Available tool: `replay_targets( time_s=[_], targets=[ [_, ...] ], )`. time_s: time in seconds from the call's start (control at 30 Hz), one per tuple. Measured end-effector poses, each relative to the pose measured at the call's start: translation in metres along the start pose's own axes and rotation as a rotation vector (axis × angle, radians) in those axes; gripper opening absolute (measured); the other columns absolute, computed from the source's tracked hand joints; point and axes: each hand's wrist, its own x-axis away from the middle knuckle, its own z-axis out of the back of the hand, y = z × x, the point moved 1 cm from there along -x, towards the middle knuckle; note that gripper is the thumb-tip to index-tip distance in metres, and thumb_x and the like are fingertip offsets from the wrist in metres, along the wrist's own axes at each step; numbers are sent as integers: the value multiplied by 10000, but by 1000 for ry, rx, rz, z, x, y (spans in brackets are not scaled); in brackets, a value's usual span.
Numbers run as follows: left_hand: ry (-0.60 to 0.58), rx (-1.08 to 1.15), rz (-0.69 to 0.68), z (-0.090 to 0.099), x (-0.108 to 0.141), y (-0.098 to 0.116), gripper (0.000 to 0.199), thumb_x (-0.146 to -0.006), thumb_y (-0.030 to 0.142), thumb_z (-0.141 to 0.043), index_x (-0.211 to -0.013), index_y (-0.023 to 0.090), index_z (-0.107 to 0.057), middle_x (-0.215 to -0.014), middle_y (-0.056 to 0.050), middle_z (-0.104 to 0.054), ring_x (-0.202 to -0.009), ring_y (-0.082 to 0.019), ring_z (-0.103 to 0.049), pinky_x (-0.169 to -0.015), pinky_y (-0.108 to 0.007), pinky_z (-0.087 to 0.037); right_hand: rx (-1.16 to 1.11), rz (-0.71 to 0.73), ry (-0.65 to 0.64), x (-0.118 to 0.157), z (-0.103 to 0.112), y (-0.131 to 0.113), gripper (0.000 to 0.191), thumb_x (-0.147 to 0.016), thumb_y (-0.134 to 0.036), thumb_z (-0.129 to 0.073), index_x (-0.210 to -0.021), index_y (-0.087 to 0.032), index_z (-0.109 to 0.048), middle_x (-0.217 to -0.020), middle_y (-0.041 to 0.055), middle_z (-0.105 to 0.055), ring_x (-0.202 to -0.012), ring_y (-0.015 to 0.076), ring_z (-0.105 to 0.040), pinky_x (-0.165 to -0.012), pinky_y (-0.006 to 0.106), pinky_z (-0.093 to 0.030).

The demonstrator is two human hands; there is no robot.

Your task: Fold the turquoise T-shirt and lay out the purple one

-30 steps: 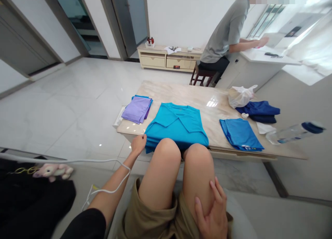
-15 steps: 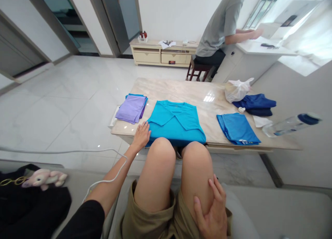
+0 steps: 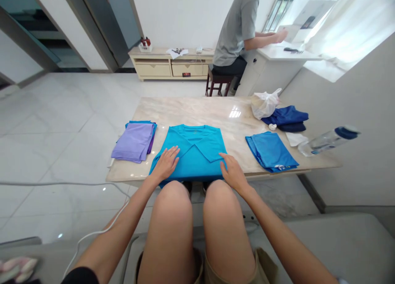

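A bright turquoise T-shirt (image 3: pixel 194 167) lies on the marble-topped table (image 3: pixel 185 107) in front of my knees, its sleeves folded inward across the chest and its lower part hanging over the near edge. My left hand (image 3: pixel 166 164) rests on the shirt's left side, fingers stretched out. At the right edge of the shirt, my right hand (image 3: pixel 232 169) has its fingers spread, with the fingertips at the folded sleeve. Neither hand grips the cloth. To the left is a stack of folded clothes with a lilac one (image 3: pixel 134 142) on top. A folded blue garment (image 3: pixel 271 150) lies to the right.
A white plastic bag (image 3: pixel 265 105), dark blue clothes (image 3: pixel 288 117) and a clear water bottle (image 3: pixel 327 141) occupy the table's right end. A white cable (image 3: pixel 101 230) crosses my left forearm. Beyond, a person in a grey shirt (image 3: pixel 236 29) sits at a white counter.
My right hand has left my thigh and come to the shirt's right edge. My left hand has moved from the shirt's left edge further onto it. The view has shifted right.
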Motion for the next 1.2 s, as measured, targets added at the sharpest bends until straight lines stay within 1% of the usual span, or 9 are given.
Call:
replay_targets(
  time_s=[0.13,0.27,0.4,0.57,0.7,0.87,0.97,1.03,1.2],
  targets=[
    [-68,-11,-88,-23,-37,1,616,-1159,428,-304,-1707,196,-466,-1802,-96,-401,-1703,-258,-312,-1418,-552,-163,172,97,-173,-55,-51,21,610,-1143,-369,-382,-1670,-88,-506,-1772,188,-419,-1678,349,-336,-1355,586,-317],
    [-74,-71,-58,-37,-56,4,625,-1160,466,-327,-1745,263,-409,-1844,-68,-298,-1728,-306,-234,-1407,-626,-137,285,167,-261,-64,-74,33,650,-1166,-457,-407,-1747,-167,-408,-1846,127,-266,-1726,346,-205,-1390,617,-195],
    [-90,-127,-37,-40,-55,11,644,-1157,470,-318,-1769,272,-360,-1855,-64,-267,-1734,-300,-213,-1412,-610,-129,344,199,-289,-59,-77,38,672,-1173,-499,-385,-1770,-189,-364,-1861,115,-203,-1738,339,-156,-1398,609,-161],
    [-160,-166,3,-44,-30,29,665,-1152,468,-325,-1778,246,-334,-1857,-85,-258,-1737,-317,-197,-1403,-632,-151,394,214,-355,-42,-75,36,675,-1170,-492,-377,-1776,-194,-348,-1860,122,-192,-1738,348,-151,-1391,615,-182],
    [-196,-123,-19,-32,-14,36,632,-1123,489,-440,-1705,244,-482,-1806,-114,-392,-1682,-351,-343,-1377,-634,-244,386,300,-419,-29,-53,38,639,-1165,-493,-403,-1729,-196,-446,-1828,148,-305,-1706,363,-270,-1364,613,-269],
    [-196,4,-38,24,-50,2,390,-1043,311,-510,-1219,201,-839,-1426,-147,-758,-1315,-315,-712,-1189,-441,-520,422,298,-442,-72,-1,51,417,-1126,-271,-508,-1486,-159,-685,-1571,209,-628,-1475,357,-582,-1256,535,-439],
    [-202,55,116,53,-97,-30,270,-930,286,-621,-1021,202,-861,-1142,-128,-839,-1165,-322,-771,-1083,-393,-566,400,140,-477,-125,18,62,342,-1099,-260,-600,-1401,-136,-700,-1397,213,-701,-1304,339,-681,-1149,472,-520],
    [-213,52,203,59,-124,-50,217,-840,293,-722,-995,186,-830,-1100,-141,-829,-1127,-339,-774,-1041,-399,-578,373,51,-509,-158,19,71,347,-1062,-283,-694,-1375,-133,-691,-1369,208,-701,-1259,335,-695,-1110,448,-539],
    [-106,102,368,39,-156,-89,852,-597,431,-978,-1318,174,-605,-1329,-202,-699,-1222,-371,-711,-1023,-448,-584,292,23,-509,-209,-6,99,645,-831,-325,-964,-1371,-177,-643,-1417,186,-654,-1321,342,-642,-1093,437,-545]
  ],
)
